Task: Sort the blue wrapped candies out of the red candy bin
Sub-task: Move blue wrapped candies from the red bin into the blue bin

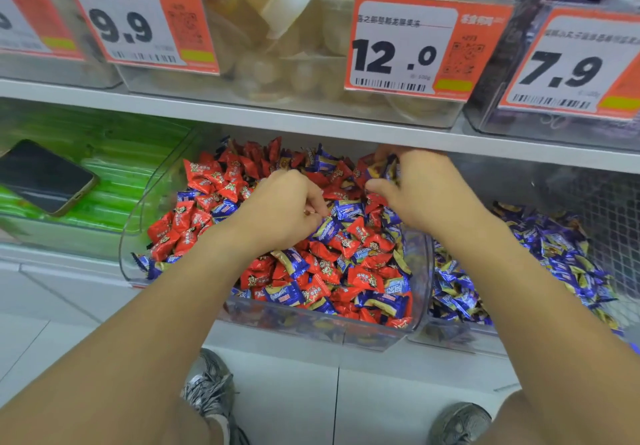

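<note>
A clear plastic bin (420,292) on the lower shelf holds a heap of red wrapped candies (207,181) mixed with blue wrapped candies (294,261). My left hand (280,212) is down in the middle of the heap, its fingertips pinching at a blue candy (327,228). At the back right of the bin, under the shelf edge, my right hand (419,185) grips a small bunch of blue candies (386,169).
The bin to the right (609,199) holds several blue candies (554,254). A phone (43,176) lies on green packets in the left bin. The upper shelf edge (242,115) overhangs closely, with price tags 9.9, 12.0 and 7.9. My shoes stand on the tiled floor below.
</note>
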`<state>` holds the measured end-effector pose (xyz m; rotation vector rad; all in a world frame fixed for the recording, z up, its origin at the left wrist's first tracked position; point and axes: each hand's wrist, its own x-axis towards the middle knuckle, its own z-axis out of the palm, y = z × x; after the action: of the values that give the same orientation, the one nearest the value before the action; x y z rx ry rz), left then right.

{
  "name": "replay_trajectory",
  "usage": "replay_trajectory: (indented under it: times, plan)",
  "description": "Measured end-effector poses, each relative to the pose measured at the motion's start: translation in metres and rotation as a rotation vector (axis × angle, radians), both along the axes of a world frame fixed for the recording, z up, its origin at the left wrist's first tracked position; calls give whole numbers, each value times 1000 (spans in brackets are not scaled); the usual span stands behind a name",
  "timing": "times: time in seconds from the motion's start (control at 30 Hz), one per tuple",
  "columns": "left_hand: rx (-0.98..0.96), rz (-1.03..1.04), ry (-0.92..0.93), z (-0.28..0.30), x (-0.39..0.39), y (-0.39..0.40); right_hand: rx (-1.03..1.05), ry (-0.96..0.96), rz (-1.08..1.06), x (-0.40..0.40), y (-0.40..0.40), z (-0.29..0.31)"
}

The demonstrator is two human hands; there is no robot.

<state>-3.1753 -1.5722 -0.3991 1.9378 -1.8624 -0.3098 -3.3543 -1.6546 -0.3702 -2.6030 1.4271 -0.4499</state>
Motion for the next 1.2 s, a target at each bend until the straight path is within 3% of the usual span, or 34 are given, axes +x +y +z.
replay_trajectory:
  times: [0.23, 0.4, 0.53, 0.63, 0.77, 0.87, 1.1, 1.2]
  plan:
    - [-22, -13, 27, -6, -3, -1, 118, 216, 212, 14, -5, -15]
    - [-103, 21, 209, 2, -7, -4, 158, 354, 200, 30, -10, -23]
    - [35, -23, 132, 4, -4, 2, 70, 366, 185, 32, -14, -28]
    - [91, -73, -60, -1, -7, 1, 106, 294, 175, 27, -16, -26]
    - [104, -58, -107, -8, -6, -4, 99, 50, 145, 14, -11, -10]
    - [73, -49, -18, -8, -3, -8, 82, -101, 99, 0, -4, -4]
    - [-19, 51, 340, 2, -13, -13, 251, -230, 40, -22, 1, 5]
    - [10, -30, 338, -2, -26, -12, 278, -276, 21, -30, 2, 6]
